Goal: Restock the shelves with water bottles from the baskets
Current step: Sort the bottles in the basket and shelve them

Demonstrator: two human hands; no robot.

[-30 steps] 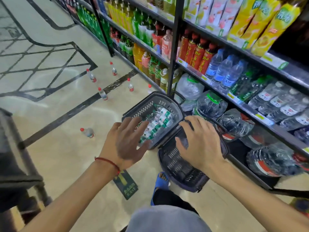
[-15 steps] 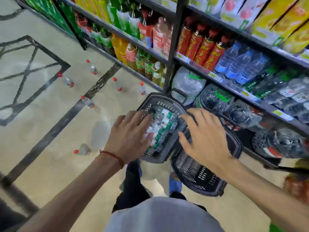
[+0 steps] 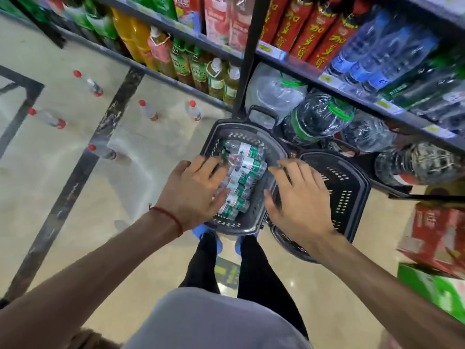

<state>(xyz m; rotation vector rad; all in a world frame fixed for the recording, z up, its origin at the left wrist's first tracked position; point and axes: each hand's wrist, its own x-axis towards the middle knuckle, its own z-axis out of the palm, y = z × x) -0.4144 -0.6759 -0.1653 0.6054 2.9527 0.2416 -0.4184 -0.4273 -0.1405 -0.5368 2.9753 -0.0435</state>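
Observation:
Two dark plastic baskets stand on the floor before the shelves. The left basket [image 3: 273,147] holds several small water bottles [image 3: 245,170] with green-and-white labels. The right basket [image 3: 352,187] looks bare inside. My left hand [image 3: 193,192] hovers over the left side of the filled basket with its fingers spread, fingertips near the bottles. My right hand [image 3: 297,202] is spread over the gap between the two baskets. Neither hand holds anything. The shelf [image 3: 352,96] to the right carries blue-labelled water bottles [image 3: 372,51].
Several small red-capped bottles [image 3: 148,110] stand or lie scattered on the tiled floor to the left. Large water jugs [image 3: 317,117] fill the bottom shelf behind the baskets. Red and green cartons [image 3: 437,243] sit at the right. My legs [image 3: 251,268] stand just behind the baskets.
The view has moved closer and now looks more steeply down on the baskets. Both hands stay spread over them, having lowered slightly toward the bottles.

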